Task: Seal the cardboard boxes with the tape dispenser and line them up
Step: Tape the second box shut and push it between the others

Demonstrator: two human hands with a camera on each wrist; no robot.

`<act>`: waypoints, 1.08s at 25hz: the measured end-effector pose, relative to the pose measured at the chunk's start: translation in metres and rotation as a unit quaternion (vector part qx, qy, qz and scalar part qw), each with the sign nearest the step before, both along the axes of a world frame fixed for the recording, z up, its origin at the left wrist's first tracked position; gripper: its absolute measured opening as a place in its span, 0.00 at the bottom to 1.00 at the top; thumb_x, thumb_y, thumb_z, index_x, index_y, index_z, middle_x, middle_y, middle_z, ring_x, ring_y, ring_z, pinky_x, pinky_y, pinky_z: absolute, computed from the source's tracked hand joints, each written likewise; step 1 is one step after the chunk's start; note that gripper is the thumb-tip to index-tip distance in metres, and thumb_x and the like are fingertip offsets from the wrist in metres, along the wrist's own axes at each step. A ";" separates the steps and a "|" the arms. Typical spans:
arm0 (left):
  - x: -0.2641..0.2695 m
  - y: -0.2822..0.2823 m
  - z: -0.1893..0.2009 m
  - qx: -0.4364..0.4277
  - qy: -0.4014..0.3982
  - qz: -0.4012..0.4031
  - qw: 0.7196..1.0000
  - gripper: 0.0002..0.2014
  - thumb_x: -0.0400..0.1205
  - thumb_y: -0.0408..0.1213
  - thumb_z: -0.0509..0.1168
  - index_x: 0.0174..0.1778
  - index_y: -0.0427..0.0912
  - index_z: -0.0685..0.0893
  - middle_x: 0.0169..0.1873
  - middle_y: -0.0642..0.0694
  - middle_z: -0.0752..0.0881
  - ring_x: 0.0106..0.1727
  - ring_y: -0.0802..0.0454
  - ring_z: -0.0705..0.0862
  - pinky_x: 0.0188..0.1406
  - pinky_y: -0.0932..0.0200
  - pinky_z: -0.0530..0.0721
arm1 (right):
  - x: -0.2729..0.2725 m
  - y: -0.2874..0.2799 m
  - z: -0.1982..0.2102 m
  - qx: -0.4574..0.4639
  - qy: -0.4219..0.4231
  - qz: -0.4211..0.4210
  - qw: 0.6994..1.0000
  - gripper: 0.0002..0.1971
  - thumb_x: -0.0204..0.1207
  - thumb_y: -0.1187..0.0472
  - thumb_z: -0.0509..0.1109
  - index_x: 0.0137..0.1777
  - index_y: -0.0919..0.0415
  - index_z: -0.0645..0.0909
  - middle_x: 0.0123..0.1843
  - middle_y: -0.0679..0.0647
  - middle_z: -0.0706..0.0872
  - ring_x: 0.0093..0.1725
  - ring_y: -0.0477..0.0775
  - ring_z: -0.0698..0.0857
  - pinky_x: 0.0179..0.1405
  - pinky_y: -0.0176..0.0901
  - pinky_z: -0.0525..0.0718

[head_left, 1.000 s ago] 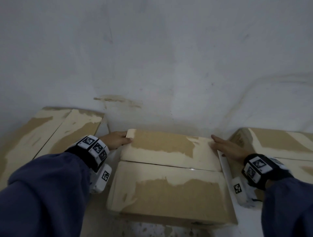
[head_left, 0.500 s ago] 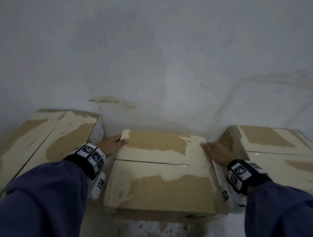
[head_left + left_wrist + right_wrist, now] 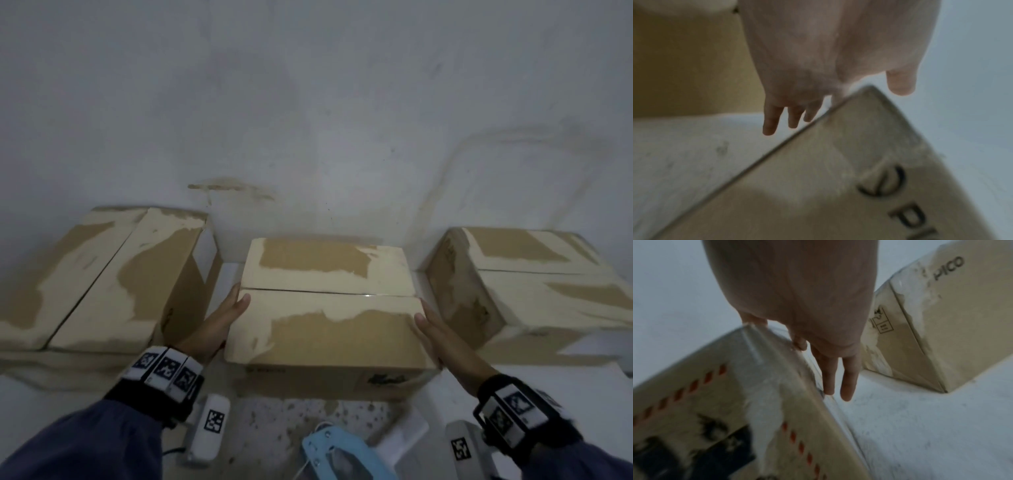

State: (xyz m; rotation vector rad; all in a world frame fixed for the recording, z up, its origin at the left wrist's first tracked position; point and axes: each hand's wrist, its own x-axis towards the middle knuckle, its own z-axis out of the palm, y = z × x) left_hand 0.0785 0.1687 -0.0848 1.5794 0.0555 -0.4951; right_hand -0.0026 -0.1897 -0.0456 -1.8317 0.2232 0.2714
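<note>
Three worn cardboard boxes stand in a row by a white wall. The middle box (image 3: 325, 308) has its flaps down and a seam across its top. My left hand (image 3: 226, 315) lies flat against its left side, thumb at the top edge, fingers straight (image 3: 770, 123). My right hand (image 3: 435, 329) presses flat on its right side with straight fingers (image 3: 846, 386). The left box (image 3: 102, 281) and the right box (image 3: 534, 284) stand apart from it. A light blue tape dispenser (image 3: 342, 452) lies on the floor in front, at the bottom of the head view.
The white wall (image 3: 308, 120) rises directly behind the boxes. Narrow strips of pale, speckled floor (image 3: 226, 270) separate the boxes. A white block (image 3: 404, 435) lies beside the dispenser.
Both hands slid from the box's far corners toward me along its sides. The view pulled back, so the tape dispenser now shows at the bottom.
</note>
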 end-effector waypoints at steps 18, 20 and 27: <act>0.001 -0.016 -0.015 -0.115 -0.069 0.144 0.980 0.21 0.85 0.49 0.54 0.71 0.44 0.75 0.61 0.45 0.84 0.60 0.47 0.82 0.58 0.51 0.81 | 0.023 0.013 -0.032 -0.013 -0.018 -0.225 0.974 0.25 0.80 0.41 0.58 0.60 0.62 0.82 0.58 0.63 0.85 0.55 0.58 0.82 0.60 0.54 0.79; -0.020 -0.008 -0.030 -0.077 -0.088 0.140 0.983 0.22 0.86 0.41 0.58 0.76 0.41 0.71 0.66 0.43 0.81 0.66 0.46 0.79 0.65 0.47 0.78 | 0.017 0.014 -0.033 -0.038 -0.010 -0.278 0.960 0.29 0.78 0.41 0.62 0.57 0.71 0.80 0.51 0.65 0.83 0.50 0.63 0.81 0.53 0.54 0.78; -0.038 -0.005 -0.048 -0.015 -0.098 0.197 0.975 0.23 0.76 0.46 0.69 0.65 0.40 0.83 0.43 0.59 0.90 0.57 0.48 0.85 0.64 0.50 0.81 | -0.026 -0.004 -0.041 0.131 0.010 -0.144 0.981 0.18 0.74 0.50 0.70 0.64 0.45 0.78 0.64 0.50 0.84 0.65 0.55 0.80 0.62 0.59 0.77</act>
